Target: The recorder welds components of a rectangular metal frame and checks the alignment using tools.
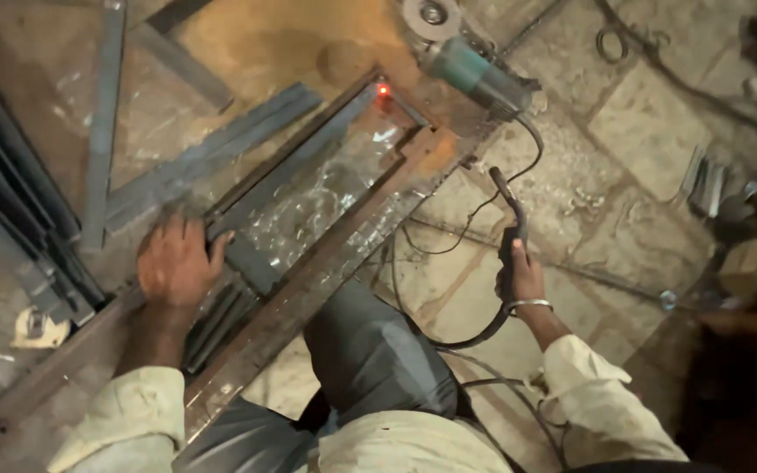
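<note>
Head view, looking down at a stone-slab floor (633, 123) used as the work surface.

Left hand (175, 263): palm down, fingers spread and curled over the near end of a flat steel bar (251, 263), pressing it onto a long rectangular steel frame (326, 254). The frame runs diagonally from lower left to upper right. Its inner span shows a shiny, reflective surface; material cannot be told.

Right hand (521, 276): closed around the dark handle of a welding electrode holder (508, 206), held off to the right of the frame, well apart from it. The holder's head points up and away from the person. A metal bangle sits on the right wrist. A black cable (484, 328) loops from the holder down past the person's knee.

Weld spot (384, 89): small red-orange glowing point at the far corner of the frame.

Angle grinder (470, 70): teal body, disc at top edge of view, lying on the floor just beyond the frame's far corner, its cord trailing toward the right hand.

Left of the frame: several loose steel strips (212, 153) lying at angles, more dark bars stacked along the left edge.

Person wears pale long sleeves and grey trousers, one knee raised between the hands.
</note>
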